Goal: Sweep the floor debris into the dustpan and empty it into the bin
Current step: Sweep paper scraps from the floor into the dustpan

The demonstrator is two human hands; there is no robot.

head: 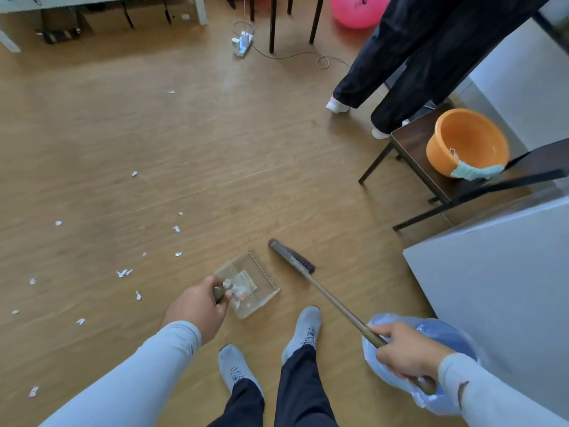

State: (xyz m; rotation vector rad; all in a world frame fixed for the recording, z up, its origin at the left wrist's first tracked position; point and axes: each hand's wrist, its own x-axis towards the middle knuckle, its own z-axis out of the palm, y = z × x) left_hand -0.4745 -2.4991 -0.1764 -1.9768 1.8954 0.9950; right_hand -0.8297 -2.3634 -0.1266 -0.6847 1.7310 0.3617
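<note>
**A:** Status?

**Me:** Left hand point(197, 306) grip is curled tight round the handle of the clear dustpan point(248, 283). Pan sits at the floor just ahead of my feet, a few paper bits and a wrapper already in it. Right hand point(406, 352) grip is wrapped round the broom handle point(335, 303); broom head point(292, 255) sits just beside the pan's open edge.

**A:** Bin?

**Me:** Blue-bagged bin point(431, 365) at my right, under the right hand.

**A:** Risks?

**Me:** Pan is light and open-fronted. Tilt it on the way to the bin and the load slides out the mouth. The liner looks slack, so a careless tip could miss the opening. Paper scraps point(123, 272) lie scattered over the floor to the left, well apart from the pan; a fast stroke would flick them wider. Cable and power strip point(243, 43) at the far edge, a second person's legs point(385, 72) near the stool: both could catch a long swing.

**A:** Any text?

**Me:** None readable. Wrapper print is too blurred.
</note>
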